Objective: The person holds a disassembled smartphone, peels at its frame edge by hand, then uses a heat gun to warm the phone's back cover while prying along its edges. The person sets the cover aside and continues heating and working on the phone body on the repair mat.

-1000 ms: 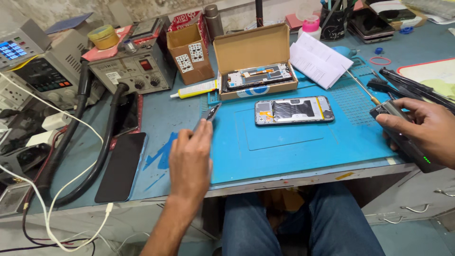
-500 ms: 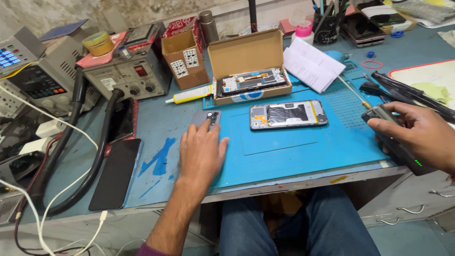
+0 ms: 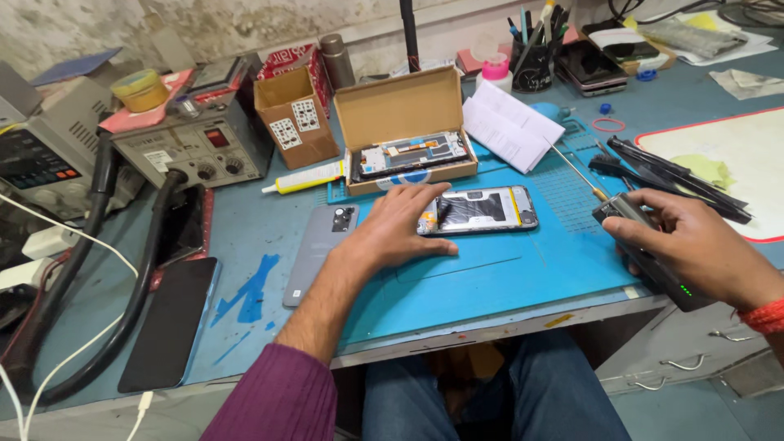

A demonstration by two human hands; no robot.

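Opened phone (image 3: 480, 209) steadied under left hand (image 3: 400, 230), fingers spread flat; right hand (image 3: 694, 245) gripping electric screwdriver (image 3: 649, 249); back cover (image 3: 320, 249) already off, reassembly pending.

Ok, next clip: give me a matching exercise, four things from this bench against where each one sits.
Things:
1. opened phone
2. electric screwdriver
3. grey back cover
4. glue tube

Places:
A. gripped in the right hand
B. on the blue mat, under the left hand's fingertips
C. between the two cardboard boxes
D. flat on the bench, left of the left forearm

Pairs: 1-B, 2-A, 3-D, 4-C
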